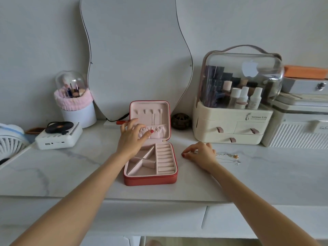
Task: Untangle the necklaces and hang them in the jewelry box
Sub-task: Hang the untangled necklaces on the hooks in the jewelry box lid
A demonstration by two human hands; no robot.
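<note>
From the head camera, a square red leather jewelry box [150, 180] with a pale pink lining is sitting open in the middle of the white marble-patterned tabletop [88, 167]. Its lid is standing upright, showing a row of small pink hooks [148, 111]; one thin silver chain [153, 119] is hanging from a hook, its lower end dropping behind the gathered pink pocket [156, 131] below. The base is holding a block of diagonally divided compartments on the left and a column of ring rolls [165, 159] on the right; nothing is showing in them.

The left hand [131, 136] is reaching over the box with fingers spread and relaxed, the fingertips lying against the lid's pocket edge, gripping nothing that can be seen. The right hand [199, 153] is resting on the tabletop just to the right of the box, fingers curled down and pinching the near end of the tangled silver necklaces [229, 158], which are trailing out to its right with a small orange pendant among them.

To the right, a cream cosmetics organizer [229, 125] with a clear domed cover is holding bottles and tubes above three drawers. At the left, a white cylindrical pot [79, 115] with a pink fluffy band and a clear dome is holding makeup brushes, beside a white turntable-shaped gadget [59, 134].
</note>
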